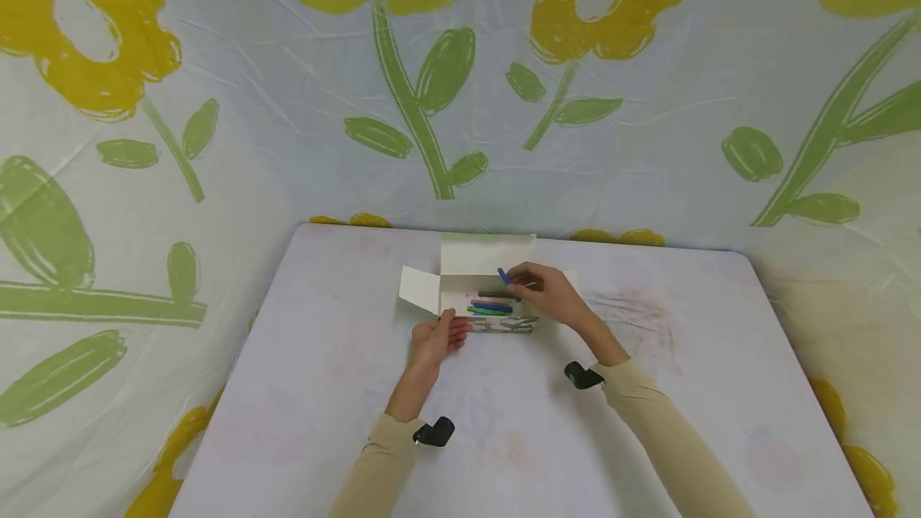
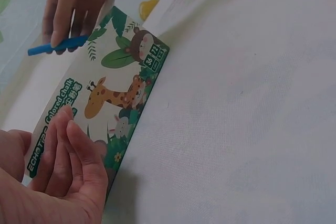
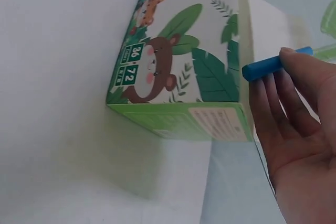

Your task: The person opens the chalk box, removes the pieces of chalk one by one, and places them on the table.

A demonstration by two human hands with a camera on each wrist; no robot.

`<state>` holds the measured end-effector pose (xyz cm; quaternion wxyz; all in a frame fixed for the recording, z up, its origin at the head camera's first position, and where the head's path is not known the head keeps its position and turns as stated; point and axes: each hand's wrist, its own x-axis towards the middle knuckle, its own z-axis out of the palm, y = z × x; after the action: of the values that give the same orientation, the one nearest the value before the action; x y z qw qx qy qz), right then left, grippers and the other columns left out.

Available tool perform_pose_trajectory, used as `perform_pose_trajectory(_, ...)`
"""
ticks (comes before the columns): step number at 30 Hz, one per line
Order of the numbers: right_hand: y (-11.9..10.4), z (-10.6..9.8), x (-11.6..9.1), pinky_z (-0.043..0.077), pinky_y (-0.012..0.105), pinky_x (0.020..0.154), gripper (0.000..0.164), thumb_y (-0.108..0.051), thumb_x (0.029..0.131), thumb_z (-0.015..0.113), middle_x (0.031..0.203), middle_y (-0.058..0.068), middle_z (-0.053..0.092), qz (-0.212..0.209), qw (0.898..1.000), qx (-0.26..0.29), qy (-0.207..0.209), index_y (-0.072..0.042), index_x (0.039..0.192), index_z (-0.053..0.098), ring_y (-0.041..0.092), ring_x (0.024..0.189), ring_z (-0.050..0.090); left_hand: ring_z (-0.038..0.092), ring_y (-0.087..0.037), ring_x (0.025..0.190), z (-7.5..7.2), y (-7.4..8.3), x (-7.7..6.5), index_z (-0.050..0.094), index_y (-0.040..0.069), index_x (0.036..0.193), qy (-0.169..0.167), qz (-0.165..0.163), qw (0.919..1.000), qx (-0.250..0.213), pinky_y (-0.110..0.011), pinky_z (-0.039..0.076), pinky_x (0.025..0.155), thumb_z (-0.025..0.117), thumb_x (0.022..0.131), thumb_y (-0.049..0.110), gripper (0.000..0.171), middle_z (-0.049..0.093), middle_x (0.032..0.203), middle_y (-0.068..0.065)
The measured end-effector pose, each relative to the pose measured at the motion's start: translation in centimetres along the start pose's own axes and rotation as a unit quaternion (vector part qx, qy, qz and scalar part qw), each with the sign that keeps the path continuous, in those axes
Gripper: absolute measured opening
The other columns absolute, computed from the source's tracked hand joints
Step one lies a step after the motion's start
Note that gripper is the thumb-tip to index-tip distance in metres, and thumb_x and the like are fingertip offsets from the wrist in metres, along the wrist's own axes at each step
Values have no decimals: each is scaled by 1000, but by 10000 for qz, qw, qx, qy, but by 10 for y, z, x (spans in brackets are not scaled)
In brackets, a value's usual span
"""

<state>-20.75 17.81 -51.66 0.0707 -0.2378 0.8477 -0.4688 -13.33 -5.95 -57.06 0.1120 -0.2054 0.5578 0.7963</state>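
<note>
An open chalk box (image 1: pixel 502 324), printed with a giraffe, a bear and green leaves, stands near the table's far side. My left hand (image 1: pixel 430 342) grips the left part of its front wall, fingers on the printed face (image 2: pixel 113 66) and thumb at the rim. Above the box's right end, my right hand (image 1: pixel 547 292) pinches a blue chalk stick (image 3: pixel 275 65) between thumb and fingertips. Inside the box lie several chalk sticks (image 1: pixel 492 307) in green, blue, red and dark tones. The right hand and the front wall hide part of the interior.
The box's back flap (image 1: pixel 488 254) stands raised, and its left flap (image 1: pixel 420 288) sticks outward. A pale cloth with faint colored smudges covers the table (image 1: pixel 302 390). Flower-printed fabric (image 1: pixel 302 102) hangs behind and at both sides.
</note>
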Motion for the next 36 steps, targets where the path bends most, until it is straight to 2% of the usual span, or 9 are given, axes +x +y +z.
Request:
perform_pose_trajectory(6,-1,-17,-5,58,33,89,27,-10,99,70,110,17,71,161,9979,564,283,2,123,66,27,102,68,69,-9,70,0,0,2,72,-12,102,157,-32,9999,45,-21,58,66,59,105,23,38,76,86,-12)
perform_pose_trajectory(9,0,-26,-8,57,25,85,28,-12,100,69,112,19,70,266,9947,908,403,1,125,65,20,101,69,69,-10,70,0,0,4,72,-11,101,181,-44,9998,109,-21,58,67,59,105,24,37,77,87,-12)
perform_pose_trajectory(12,1,-35,-12,57,22,87,30,-12,101,68,114,20,69,406,9899,1246,544,2,127,64,13,100,70,69,-10,71,0,1,4,72,-11,102,180,-49,9997,164,-21,58,67,59,105,24,37,77,89,-13)
perform_pose_trajectory(14,2,-41,-14,56,21,88,33,-14,101,68,116,18,69,496,9877,1333,651,3,130,62,10,101,70,69,-10,72,0,2,5,73,-11,103,171,-45,9996,206,-21,58,67,59,105,25,38,77,90,-14)
perform_pose_trajectory(20,3,-59,-24,55,20,90,45,-22,102,68,116,2,67,859,9769,1631,1080,3,138,57,6,103,68,70,-12,75,1,3,5,73,-10,104,156,-49,9994,310,-22,59,68,59,105,26,39,77,92,-14)
perform_pose_trajectory(25,9,-75,-33,55,23,93,46,-20,102,67,116,2,67,888,9638,2162,1286,3,139,54,9,103,70,69,-11,74,1,4,6,73,-11,104,152,-69,9993,332,-22,59,68,59,106,26,39,77,93,-15)
perform_pose_trajectory(30,15,-88,-42,55,23,92,46,-18,101,68,117,2,68,1019,9543,2394,1471,4,139,53,10,104,70,70,-12,75,0,5,5,72,-12,105,133,-58,9993,332,-22,59,69,58,106,25,39,77,96,-17)
perform_pose_trajectory(36,28,-99,-54,54,20,92,54,-22,101,67,119,-2,68,1403,9502,2288,1581,4,144,48,5,105,69,70,-14,76,-2,2,7,73,-11,103,143,-24,9994,304,-22,59,68,60,105,26,39,77,94,-16)
